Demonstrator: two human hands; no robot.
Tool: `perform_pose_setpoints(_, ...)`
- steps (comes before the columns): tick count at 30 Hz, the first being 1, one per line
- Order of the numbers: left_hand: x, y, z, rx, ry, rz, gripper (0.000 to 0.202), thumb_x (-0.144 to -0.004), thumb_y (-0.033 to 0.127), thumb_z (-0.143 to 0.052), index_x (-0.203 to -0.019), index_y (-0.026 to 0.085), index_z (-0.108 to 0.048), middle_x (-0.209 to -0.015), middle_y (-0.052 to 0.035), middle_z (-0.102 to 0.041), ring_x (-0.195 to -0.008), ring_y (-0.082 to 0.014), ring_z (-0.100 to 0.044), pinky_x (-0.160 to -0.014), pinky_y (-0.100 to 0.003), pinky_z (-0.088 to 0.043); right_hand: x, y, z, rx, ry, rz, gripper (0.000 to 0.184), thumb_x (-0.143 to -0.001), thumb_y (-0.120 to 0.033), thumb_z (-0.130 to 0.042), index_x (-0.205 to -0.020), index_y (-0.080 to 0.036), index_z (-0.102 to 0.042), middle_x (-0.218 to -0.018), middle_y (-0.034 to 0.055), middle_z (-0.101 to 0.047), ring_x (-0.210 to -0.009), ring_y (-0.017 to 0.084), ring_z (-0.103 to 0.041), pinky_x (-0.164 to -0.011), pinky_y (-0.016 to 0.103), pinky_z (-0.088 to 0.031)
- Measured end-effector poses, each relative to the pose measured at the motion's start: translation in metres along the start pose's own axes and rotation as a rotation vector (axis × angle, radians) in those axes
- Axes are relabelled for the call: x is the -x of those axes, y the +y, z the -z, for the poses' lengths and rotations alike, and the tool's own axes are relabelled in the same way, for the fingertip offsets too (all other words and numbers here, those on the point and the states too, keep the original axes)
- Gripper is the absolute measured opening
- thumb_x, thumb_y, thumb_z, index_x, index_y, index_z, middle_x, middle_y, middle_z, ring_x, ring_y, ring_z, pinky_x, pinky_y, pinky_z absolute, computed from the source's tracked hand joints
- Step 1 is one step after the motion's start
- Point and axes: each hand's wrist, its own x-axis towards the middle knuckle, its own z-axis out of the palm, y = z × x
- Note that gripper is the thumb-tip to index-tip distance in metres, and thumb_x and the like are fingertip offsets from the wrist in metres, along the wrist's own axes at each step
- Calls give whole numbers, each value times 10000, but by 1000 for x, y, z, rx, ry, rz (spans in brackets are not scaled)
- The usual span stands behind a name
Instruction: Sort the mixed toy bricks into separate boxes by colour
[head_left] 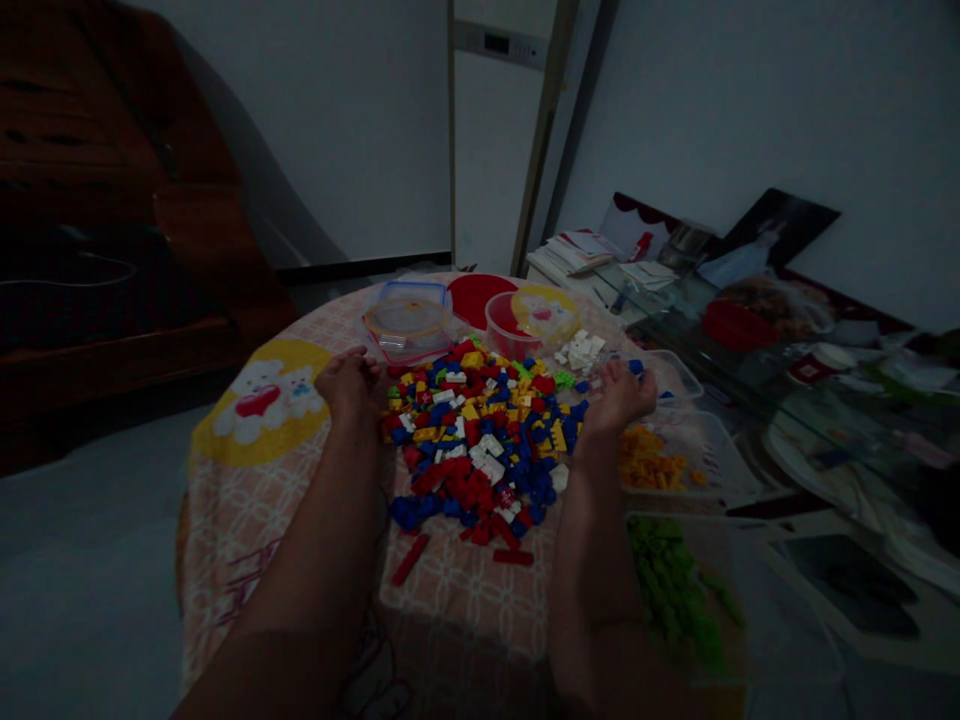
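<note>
Blue brick (636, 367) at right fingers (616, 376).

The room is dim, its edges sinking into shadow. A plain pale wall (337, 120) rises at the back, a black skirting strip (367, 266) along its foot; a second pale wall (750, 100) fills the right. Between them stands a tall white unit (491, 150) with a small dark display (496, 43). At left sits a reddish-brown wooden seat (199, 240) with a dark cushion (67, 310) and a thin white cable (133, 268). The floor (75, 570) is smooth and greyish. A pink patterned cloth (480, 600) covers the rounded tabletop (247, 510); glass-topped furniture (679, 305) lines the right wall, cluttered with papers (574, 252).
</note>
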Motion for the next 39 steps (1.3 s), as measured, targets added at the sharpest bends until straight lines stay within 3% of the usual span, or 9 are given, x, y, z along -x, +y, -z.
perform_pose_setpoints(2, -1, 0, 1, -9, 30, 27, 207, -889, -41, -461, -815, 98, -595, -598, 37, -549, -549, -33, -519, -546, -184, -413, -4, -2, 5, 43, -21, 76, 634, -835, -288, -574, -1452, -240, -435, -1191, 93, -679, -993, 182, -753, -792, 360, -658)
perform_pose_setpoints(4, 1, 1, 1, -11, 44, 51, 209, -901, -40, -459, -833, 90, -608, -610, 33, -562, -557, -32, -533, -559, -194, -417, -4, -5, 5, 87, -64, 92, 645, -834, -305, -567, -1464, -237, -447, -1189, 94, -684, -973, 183, -751, -767, 345, -653)
perform_pose_setpoints(9, 4, 3, -3, 8, 92, 48, 205, -784, -35, -514, -853, 118, -633, -591, 29, -567, -513, -57, -520, -511, -153, -447, 16, -12, -9, 205, -299, -65, 372, -748, -275, -610, -1089, -140, -672, -758, 11, -699, -574, 137, -670, -535, 238, -569)
perform_pose_setpoints(14, -1, -1, -3, 19, 89, 41, 150, -730, 26, -571, -809, 144, -620, -599, 34, -558, -499, -64, -517, -514, -145, -462, 43, -9, -20, 450, -665, -105, 226, -754, -279, -624, -908, -146, -723, -603, -27, -668, -446, 116, -586, -438, 196, -463)
perform_pose_setpoints(18, -4, -3, -2, 19, 96, 55, 132, -728, 46, -579, -795, 152, -622, -606, 28, -565, -503, -69, -522, -518, -148, -463, 58, -8, -25, 789, -857, 26, 208, -832, -276, -598, -841, -157, -768, -640, -3, -703, -543, 131, -649, -538, 207, -495)
perform_pose_setpoints(22, -3, -2, -2, 24, 97, 51, 141, -718, 46, -574, -793, 149, -635, -616, 26, -574, -514, -68, -531, -528, -145, -466, 72, -13, -31, 1213, -996, 282, 224, -888, -314, -651, -820, -173, -810, -808, 68, -790, -815, 188, -745, -747, 250, -529)
perform_pose_setpoints(25, -2, -1, -2, 39, 104, 63, 177, -716, 31, -541, -808, 143, -641, -613, 26, -575, -510, -66, -528, -526, -143, -462, 83, -17, -33, 1443, -1108, 390, 244, -907, -377, -687, -874, -183, -832, -939, 110, -815, -937, 223, -759, -820, 278, -522)
perform_pose_setpoints(32, -3, -1, -3, 20, 101, 42, 161, -688, 47, -566, -796, 146, -633, -608, 27, -574, -502, -70, -527, -530, -155, -470, 88, -18, -35, 1542, -1260, 464, 225, -913, -369, -696, -1010, -214, -829, -1087, 106, -811, -1080, 242, -740, -880, 291, -517)
perform_pose_setpoints(39, -5, -4, -2, 45, 79, 51, 124, -708, 76, -594, -795, 159, -624, -611, 31, -565, -511, -78, -527, -526, -167, -480, 83, -21, -34, 1508, -1264, 466, 262, -949, -229, -578, -1019, -201, -828, -1083, 103, -811, -1067, 222, -742, -900, 270, -511)
